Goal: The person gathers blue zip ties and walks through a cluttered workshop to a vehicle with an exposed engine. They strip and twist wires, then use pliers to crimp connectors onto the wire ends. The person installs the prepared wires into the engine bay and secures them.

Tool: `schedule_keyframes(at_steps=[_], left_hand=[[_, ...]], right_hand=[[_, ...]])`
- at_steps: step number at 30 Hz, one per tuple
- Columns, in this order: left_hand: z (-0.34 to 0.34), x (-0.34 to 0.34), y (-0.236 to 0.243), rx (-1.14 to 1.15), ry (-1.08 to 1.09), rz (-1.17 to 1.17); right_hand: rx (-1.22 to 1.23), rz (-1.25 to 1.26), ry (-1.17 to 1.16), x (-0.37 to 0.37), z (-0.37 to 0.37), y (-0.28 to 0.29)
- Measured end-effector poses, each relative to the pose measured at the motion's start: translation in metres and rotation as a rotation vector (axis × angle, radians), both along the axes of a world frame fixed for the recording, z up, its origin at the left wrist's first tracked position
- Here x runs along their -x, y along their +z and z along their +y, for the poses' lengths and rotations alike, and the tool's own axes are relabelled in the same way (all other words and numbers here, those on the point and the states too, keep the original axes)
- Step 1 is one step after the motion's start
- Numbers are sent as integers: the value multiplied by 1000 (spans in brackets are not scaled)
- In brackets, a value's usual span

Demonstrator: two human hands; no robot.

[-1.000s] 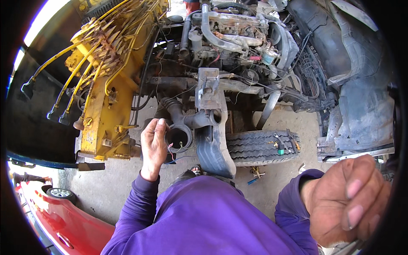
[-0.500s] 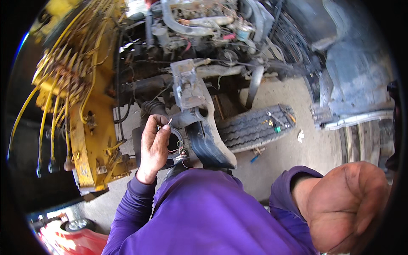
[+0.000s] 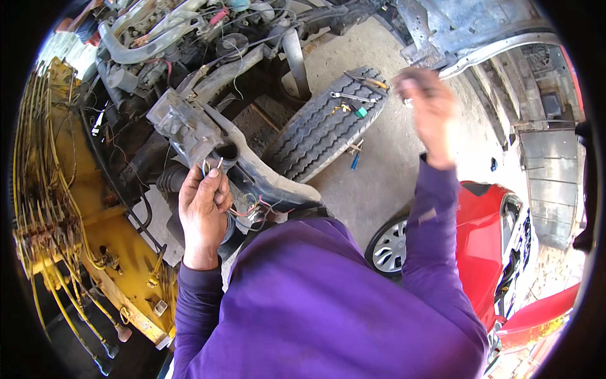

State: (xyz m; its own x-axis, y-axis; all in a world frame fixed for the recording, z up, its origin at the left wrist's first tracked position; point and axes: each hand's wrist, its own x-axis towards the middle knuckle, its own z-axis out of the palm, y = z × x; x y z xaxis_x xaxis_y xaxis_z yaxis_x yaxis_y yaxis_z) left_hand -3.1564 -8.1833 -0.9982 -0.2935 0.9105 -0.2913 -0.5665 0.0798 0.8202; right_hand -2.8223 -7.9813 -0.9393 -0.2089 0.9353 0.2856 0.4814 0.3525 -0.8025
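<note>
My left hand (image 3: 205, 196) is closed in a pinch on a thin wire (image 3: 221, 163) with a pale end, beside the grey steel bracket of a vehicle frame (image 3: 271, 180). Below it, red and pale wires (image 3: 255, 208) run loosely near a round part that my wrist partly hides. My right hand (image 3: 432, 110) is raised over the floor, right of a worn tyre (image 3: 309, 142); motion smears its fingers, so what it holds, if anything, cannot be told. On the tyre lie a wrench (image 3: 355, 97), a plier-like tool with an orange handle (image 3: 375, 83), a green piece (image 3: 361, 112) and small brass-coloured bits (image 3: 341, 108).
A greasy engine (image 3: 233, 45) fills the back left. Yellow machinery with hoses (image 3: 95, 215) stands at my left. A red car (image 3: 473, 234) is close on the right. A blue-handled tool (image 3: 355, 161) lies on the floor beside the tyre. Another person's arm (image 3: 82, 16) shows far left.
The view has turned to the right, bringing the red car in on that side. My right hand has gone from low by my side to out beyond the tyre. My left hand keeps its pinch.
</note>
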Motion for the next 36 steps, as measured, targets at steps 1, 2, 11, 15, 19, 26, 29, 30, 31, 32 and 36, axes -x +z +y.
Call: schedule_keyframes(at_steps=[1, 2, 11, 15, 19, 26, 29, 30, 31, 32, 36], left_hand=[[4, -5, -4, 49, -14, -9], [6, -9, -6, 93, -6, -17], [4, -40, -26, 228, 50, -199], [13, -48, -26, 196, 107, -246], [13, -58, -17, 184, 169, -283], [8, -53, -29, 173, 158, -283], [11, -49, -31, 177, 143, -270], [11, -46, -31, 178, 136, -268], [12, -42, -33, 175, 121, -257], [13, -39, -33, 192, 119, -220], [12, -29, -26, 156, 102, -155]], right_hand=[[96, -304, -53, -19, 21, -47], [61, -564, 63, -31, 36, -93], [-220, -946, 250, 9, 65, -223], [-271, -976, 413, -3, 89, -244], [-245, -880, 436, -9, 96, -247], [-163, -738, 373, -1, 102, -248], [-160, -753, 313, 1, 105, -245], [-191, -827, 338, 3, 103, -240], [-218, -908, 354, 3, 101, -233], [-212, -945, 385, 1, 99, -229], [-92, -1017, 309, 6, 92, -234]])
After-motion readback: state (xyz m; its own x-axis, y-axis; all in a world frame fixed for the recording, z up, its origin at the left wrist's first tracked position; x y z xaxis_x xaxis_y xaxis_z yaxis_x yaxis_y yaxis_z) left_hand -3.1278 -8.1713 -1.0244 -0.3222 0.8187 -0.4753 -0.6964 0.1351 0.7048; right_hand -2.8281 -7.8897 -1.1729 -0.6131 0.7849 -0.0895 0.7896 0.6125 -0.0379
